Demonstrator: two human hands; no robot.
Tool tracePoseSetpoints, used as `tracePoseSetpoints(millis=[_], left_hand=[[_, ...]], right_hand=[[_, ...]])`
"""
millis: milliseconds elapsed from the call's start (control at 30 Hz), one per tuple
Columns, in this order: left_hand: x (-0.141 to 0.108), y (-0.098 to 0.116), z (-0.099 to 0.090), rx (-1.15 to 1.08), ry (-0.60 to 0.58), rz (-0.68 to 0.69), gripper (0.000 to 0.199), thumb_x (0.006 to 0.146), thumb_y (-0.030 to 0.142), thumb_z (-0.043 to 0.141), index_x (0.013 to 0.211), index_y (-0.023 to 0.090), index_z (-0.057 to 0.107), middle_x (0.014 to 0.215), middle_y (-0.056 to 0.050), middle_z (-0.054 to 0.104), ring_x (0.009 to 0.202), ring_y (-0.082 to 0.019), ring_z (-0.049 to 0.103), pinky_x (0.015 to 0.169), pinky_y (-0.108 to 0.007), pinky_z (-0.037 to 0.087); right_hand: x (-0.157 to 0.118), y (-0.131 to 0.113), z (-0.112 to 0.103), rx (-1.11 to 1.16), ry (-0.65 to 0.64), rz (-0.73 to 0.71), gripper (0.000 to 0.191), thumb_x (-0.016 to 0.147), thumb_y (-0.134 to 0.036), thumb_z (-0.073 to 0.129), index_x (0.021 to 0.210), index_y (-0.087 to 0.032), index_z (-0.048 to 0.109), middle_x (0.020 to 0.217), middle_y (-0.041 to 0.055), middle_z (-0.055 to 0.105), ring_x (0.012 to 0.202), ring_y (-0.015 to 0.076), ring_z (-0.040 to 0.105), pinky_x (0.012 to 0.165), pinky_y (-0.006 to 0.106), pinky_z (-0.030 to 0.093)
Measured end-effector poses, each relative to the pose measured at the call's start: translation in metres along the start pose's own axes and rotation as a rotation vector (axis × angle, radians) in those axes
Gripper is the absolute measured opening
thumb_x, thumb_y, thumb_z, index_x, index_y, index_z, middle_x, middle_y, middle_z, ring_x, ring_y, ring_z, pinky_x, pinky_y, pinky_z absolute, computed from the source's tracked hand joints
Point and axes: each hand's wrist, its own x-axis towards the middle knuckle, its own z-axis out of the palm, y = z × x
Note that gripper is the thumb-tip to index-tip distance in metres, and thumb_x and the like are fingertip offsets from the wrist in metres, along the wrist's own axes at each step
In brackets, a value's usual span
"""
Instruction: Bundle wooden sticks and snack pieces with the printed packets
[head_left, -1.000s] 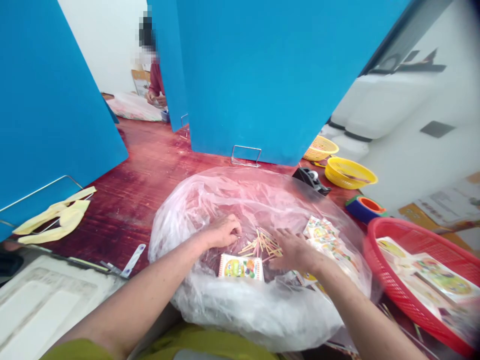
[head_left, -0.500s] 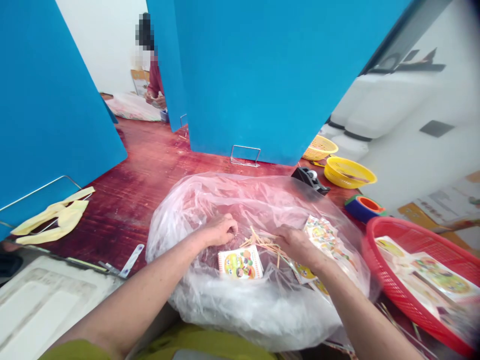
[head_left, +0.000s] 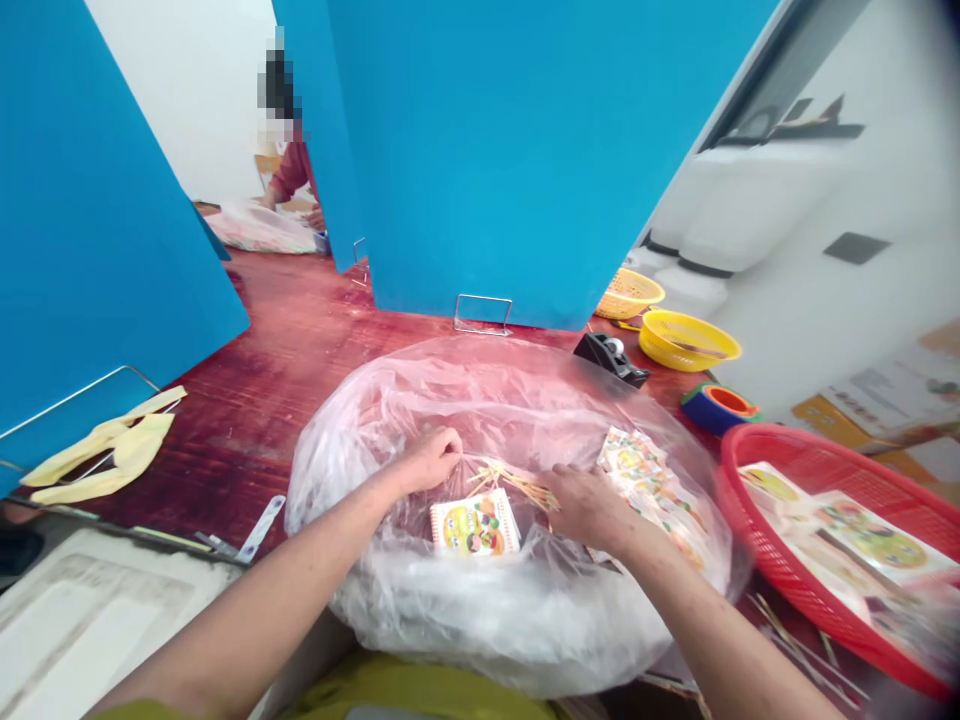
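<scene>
A large clear plastic bag [head_left: 480, 620] lies spread on the dark red table, its edges bunched up. Inside it, my left hand [head_left: 433, 460] is closed, fingertips pinched together; anything between them is too small to name. Thin pale sticks [head_left: 510, 482] lie loosely heaped between my hands. My right hand [head_left: 581, 500] has its fingers curled down around the right ends of the sticks. Just below the sticks sits a stack of printed cards [head_left: 475, 524] with a yellow cartoon figure. More printed packets [head_left: 652, 485] are spread beyond my right hand.
Blue panels [head_left: 525, 160] stand behind the bag on wire feet. At right are a black tape dispenser [head_left: 611, 360], a yellow basket [head_left: 688, 341], tape rolls [head_left: 718, 408] and a red basket [head_left: 772, 560]. Yellow cloth [head_left: 112, 450] lies left. A person's sleeve [head_left: 292, 172] shows behind.
My right hand has moved slightly left and down onto the stick ends, and the sticks lie more in line. My left hand stays pinched. The person behind has shifted an arm.
</scene>
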Motion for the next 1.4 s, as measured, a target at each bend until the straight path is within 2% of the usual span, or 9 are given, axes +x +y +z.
tracePoseSetpoints(millis=[100, 233, 433, 600, 733, 867, 1067, 1267, 1400], left_hand=[[0.000, 0.002, 0.002, 0.018, 0.051, -0.037, 0.012, 0.078, 0.010, 0.045, 0.076, 0.017, 0.054, 0.081, 0.000, 0.059, 0.079, -0.012, 0.053, 0.073, -0.023, 0.041], [0.000, 0.001, 0.004, 0.073, 0.082, -0.061, 0.015, 0.082, 0.013, 0.041, 0.082, 0.017, 0.055, 0.088, -0.003, 0.059, 0.087, -0.014, 0.053, 0.079, -0.026, 0.042], [0.005, -0.001, -0.010, 0.182, -0.081, 0.002, 0.022, 0.085, 0.029, 0.043, 0.094, 0.024, 0.062, 0.108, -0.001, 0.060, 0.102, -0.019, 0.051, 0.092, -0.034, 0.038], [0.019, -0.004, -0.015, 0.304, -0.169, -0.046, 0.038, 0.084, 0.047, 0.041, 0.112, 0.027, 0.058, 0.131, -0.008, 0.047, 0.117, -0.033, 0.041, 0.093, -0.052, 0.034], [0.020, -0.004, -0.012, 0.382, -0.176, -0.115, 0.052, 0.082, 0.050, 0.044, 0.128, 0.026, 0.045, 0.141, -0.014, 0.036, 0.124, -0.040, 0.031, 0.090, -0.062, 0.031], [0.016, -0.003, -0.011, 0.419, -0.190, -0.140, 0.053, 0.082, 0.053, 0.041, 0.129, 0.029, 0.043, 0.143, -0.012, 0.034, 0.126, -0.038, 0.030, 0.091, -0.062, 0.030], [0.015, -0.004, -0.008, 0.443, -0.182, -0.157, 0.053, 0.083, 0.053, 0.039, 0.132, 0.031, 0.040, 0.145, -0.011, 0.031, 0.128, -0.038, 0.027, 0.091, -0.064, 0.029], [0.015, -0.008, -0.005, 0.430, -0.165, -0.144, 0.055, 0.083, 0.057, 0.038, 0.132, 0.032, 0.040, 0.144, -0.011, 0.032, 0.127, -0.037, 0.029, 0.092, -0.063, 0.028], [0.015, -0.009, -0.004, 0.420, -0.158, -0.144, 0.056, 0.083, 0.060, 0.034, 0.131, 0.030, 0.041, 0.144, -0.012, 0.033, 0.126, -0.038, 0.029, 0.091, -0.063, 0.028]], right_hand=[[0.001, -0.006, 0.003, 0.005, 0.080, 0.075, 0.034, 0.084, -0.036, 0.047, 0.110, -0.016, 0.055, 0.105, 0.0126, 0.062, 0.101, 0.0276, 0.055, 0.081, 0.039, 0.034], [0.005, -0.017, 0.004, -0.016, 0.128, 0.197, 0.029, 0.090, -0.033, 0.036, 0.096, -0.015, 0.058, 0.093, 0.0139, 0.065, 0.091, 0.0269, 0.059, 0.076, 0.037, 0.034], [0.001, -0.004, -0.003, 0.035, 0.044, 0.077, 0.024, 0.087, -0.022, 0.038, 0.082, -0.019, 0.062, 0.090, 0.0071, 0.065, 0.086, 0.0186, 0.059, 0.071, 0.029, 0.034], [-0.007, 0.001, -0.005, 0.035, 0.054, 0.112, 0.039, 0.076, -0.043, 0.055, 0.108, -0.020, 0.059, 0.106, 0.0118, 0.060, 0.099, 0.0296, 0.054, 0.077, 0.037, 0.034], [-0.001, 0.004, -0.001, 0.104, -0.024, 0.153, 0.034, 0.075, -0.033, 0.055, 0.105, -0.018, 0.059, 0.106, 0.0126, 0.062, 0.099, 0.0276, 0.056, 0.074, 0.034, 0.037], [0.006, 0.008, 0.004, 0.134, -0.063, 0.158, 0.020, 0.076, -0.025, 0.052, 0.092, -0.017, 0.062, 0.094, 0.0111, 0.066, 0.090, 0.0236, 0.060, 0.068, 0.029, 0.037], [0.004, 0.006, 0.015, 0.162, -0.003, 0.224, 0.023, 0.075, -0.016, 0.049, 0.097, -0.015, 0.057, 0.093, 0.0120, 0.065, 0.085, 0.0217, 0.060, 0.063, 0.027, 0.035], [0.001, 0.026, -0.008, 0.233, 0.040, 0.282, 0.008, 0.074, -0.017, 0.045, 0.070, -0.018, 0.051, 0.065, 0.0018, 0.058, 0.059, 0.0121, 0.050, 0.051, 0.022, 0.029], [0.011, 0.011, -0.014, 0.273, 0.030, 0.184, 0.008, 0.074, -0.019, 0.046, 0.071, -0.019, 0.053, 0.064, 0.0004, 0.056, 0.058, 0.0112, 0.048, 0.051, 0.022, 0.028]])
